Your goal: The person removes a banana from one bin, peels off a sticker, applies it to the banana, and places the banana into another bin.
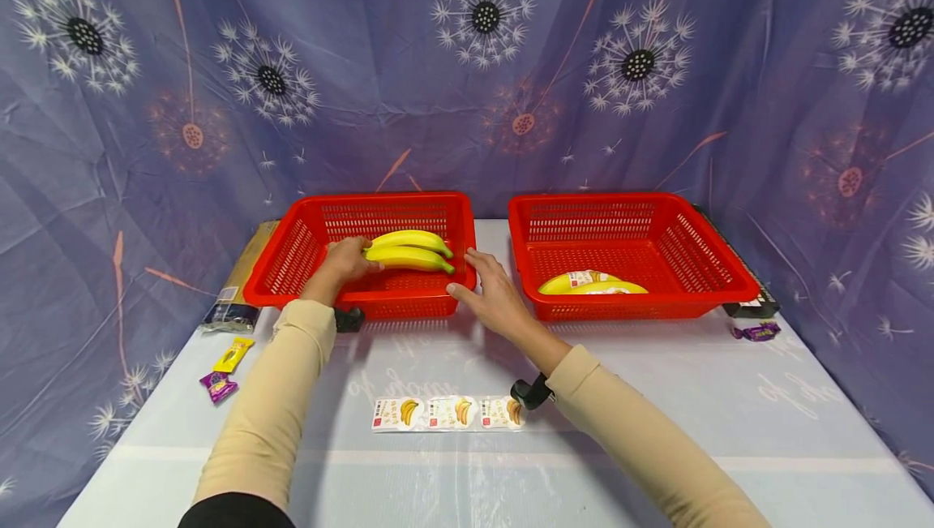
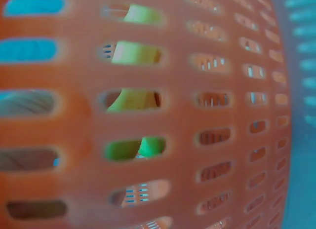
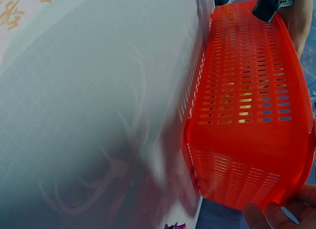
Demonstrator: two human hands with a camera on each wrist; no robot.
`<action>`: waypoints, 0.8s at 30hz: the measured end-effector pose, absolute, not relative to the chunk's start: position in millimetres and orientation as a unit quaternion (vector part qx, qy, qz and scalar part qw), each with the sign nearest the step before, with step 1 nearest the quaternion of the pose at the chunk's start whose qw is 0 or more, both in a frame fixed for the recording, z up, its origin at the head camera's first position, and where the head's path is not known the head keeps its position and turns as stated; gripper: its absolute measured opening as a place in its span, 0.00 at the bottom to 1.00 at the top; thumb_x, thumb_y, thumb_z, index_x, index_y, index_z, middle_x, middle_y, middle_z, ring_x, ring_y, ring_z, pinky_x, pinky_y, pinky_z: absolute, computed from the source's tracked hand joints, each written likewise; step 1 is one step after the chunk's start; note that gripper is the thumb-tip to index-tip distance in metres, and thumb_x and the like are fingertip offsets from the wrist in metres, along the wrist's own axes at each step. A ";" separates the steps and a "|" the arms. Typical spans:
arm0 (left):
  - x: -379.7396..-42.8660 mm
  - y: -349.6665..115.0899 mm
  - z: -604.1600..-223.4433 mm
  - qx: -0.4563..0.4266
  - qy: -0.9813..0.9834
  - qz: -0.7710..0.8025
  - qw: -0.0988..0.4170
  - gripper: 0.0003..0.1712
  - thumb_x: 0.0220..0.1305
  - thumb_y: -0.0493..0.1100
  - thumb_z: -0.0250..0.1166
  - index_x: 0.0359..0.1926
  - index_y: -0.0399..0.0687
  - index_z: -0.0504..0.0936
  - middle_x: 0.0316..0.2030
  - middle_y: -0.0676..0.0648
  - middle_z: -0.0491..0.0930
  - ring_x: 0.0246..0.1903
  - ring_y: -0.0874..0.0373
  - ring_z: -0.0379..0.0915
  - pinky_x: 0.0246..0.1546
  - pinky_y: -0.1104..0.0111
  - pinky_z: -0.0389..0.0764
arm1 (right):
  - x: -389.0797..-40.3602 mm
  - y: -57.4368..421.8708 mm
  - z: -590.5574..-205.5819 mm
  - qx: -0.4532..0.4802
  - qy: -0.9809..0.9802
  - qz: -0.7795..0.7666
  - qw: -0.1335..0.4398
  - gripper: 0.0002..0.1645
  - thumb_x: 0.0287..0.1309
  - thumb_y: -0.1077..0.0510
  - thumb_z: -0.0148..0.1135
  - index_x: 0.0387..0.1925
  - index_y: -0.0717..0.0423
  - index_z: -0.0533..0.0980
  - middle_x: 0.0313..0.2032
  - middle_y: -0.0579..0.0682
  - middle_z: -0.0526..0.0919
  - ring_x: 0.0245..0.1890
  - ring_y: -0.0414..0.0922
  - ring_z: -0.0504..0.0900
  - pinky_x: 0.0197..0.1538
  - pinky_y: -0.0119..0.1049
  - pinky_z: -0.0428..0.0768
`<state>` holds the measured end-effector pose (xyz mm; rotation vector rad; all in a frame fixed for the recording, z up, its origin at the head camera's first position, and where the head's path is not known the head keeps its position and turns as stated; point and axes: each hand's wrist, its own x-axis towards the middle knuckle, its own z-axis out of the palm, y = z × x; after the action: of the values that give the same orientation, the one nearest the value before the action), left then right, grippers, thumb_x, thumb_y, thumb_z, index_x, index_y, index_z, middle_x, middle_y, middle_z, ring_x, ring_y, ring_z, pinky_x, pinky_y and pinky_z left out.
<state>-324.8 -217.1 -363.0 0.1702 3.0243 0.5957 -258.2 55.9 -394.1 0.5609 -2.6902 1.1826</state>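
Observation:
Two yellow bananas with green tips, a far banana and a near banana, lie side by side in the left red basket. My left hand reaches over that basket's near rim and grips the near banana at its left end, thumb towards me. The left wrist view sees yellow and green patches through the basket's slots; the hand's grip is hidden there. My right hand touches the same basket's right front corner with fairly straight fingers; in the right wrist view its fingertips are at the rim.
A right red basket holds bananas with labels. A strip of banana stickers lies in front. Wrapped candies and a packet lie left. Another purple candy and a dark box are right.

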 end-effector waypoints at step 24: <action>-265.4 -231.7 -318.0 0.021 0.936 0.339 -0.098 0.28 0.60 0.44 0.64 0.60 0.36 0.73 0.51 0.33 0.74 0.47 0.42 0.70 0.48 0.55 0.72 | -259.9 57.0 -392.8 0.193 -0.898 0.389 0.075 0.40 0.56 0.42 0.62 0.66 0.56 0.64 0.67 0.50 0.64 0.69 0.51 0.61 0.68 0.51 0.61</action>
<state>-265.4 -231.7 -318.0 0.0712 3.1372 1.1351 -259.9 57.0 -392.8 0.5779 -2.6931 1.1673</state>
